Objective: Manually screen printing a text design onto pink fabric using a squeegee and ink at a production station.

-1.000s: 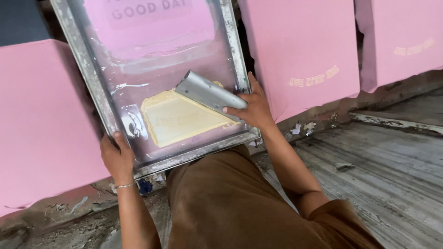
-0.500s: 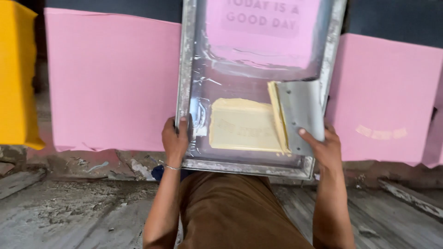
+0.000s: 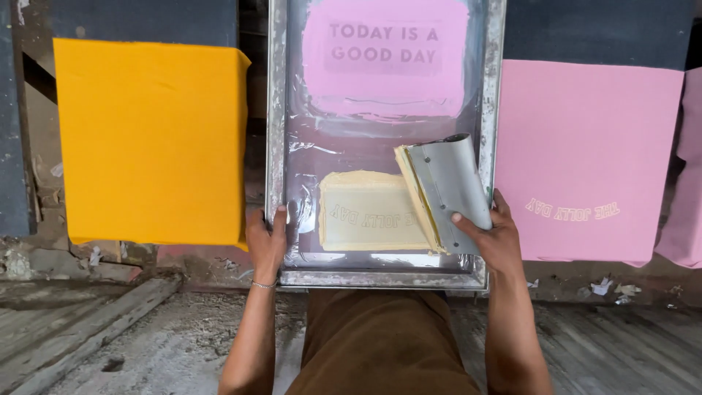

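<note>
A metal-framed printing screen (image 3: 276,110) lies in front of me, its mesh showing a pink patch at the top and a patch of cream ink (image 3: 369,213) with mirrored lettering lower down. My left hand (image 3: 265,241) grips the frame's lower left corner. My right hand (image 3: 493,238) holds a grey metal squeegee (image 3: 452,186), tilted, its cream-coated blade resting at the right edge of the ink patch.
An orange cloth (image 3: 150,139) lies on a board left of the screen. A pink cloth (image 3: 585,153) with cream lettering lies to the right, another pink piece (image 3: 684,212) at the far right edge. Worn wooden planks (image 3: 110,329) run below. My brown garment (image 3: 380,340) fills the bottom centre.
The view has shifted left along the row: the orange cloth has come into sight and the screen now lies straight. The squeegee has stayed at the ink patch's right side.
</note>
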